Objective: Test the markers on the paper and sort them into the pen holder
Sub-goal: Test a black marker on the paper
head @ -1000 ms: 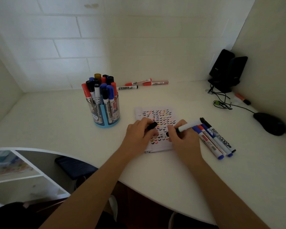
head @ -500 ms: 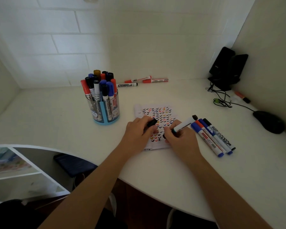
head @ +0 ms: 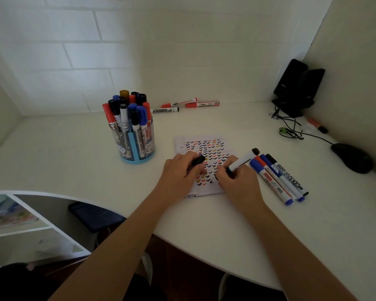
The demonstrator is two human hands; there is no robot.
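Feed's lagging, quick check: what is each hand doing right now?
Left hand: closed on a black cap, over the paper.
Right hand: closed on a white marker, tip down at the paper.

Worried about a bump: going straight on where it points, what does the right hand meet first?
Probably the left hand, gripping a black cap just ahead on the paper; depth unclear.

Figure: the person's limbs as seen from the head camera. Left hand (head: 178, 177) and right hand (head: 239, 183), both bare. Left forearm (head: 117, 246) and right forearm (head: 291, 242), slender, uncovered from wrist to the lower frame edge. Dark garment (head: 13, 283) at the lower left corner, too dim to tell its cut or fabric.
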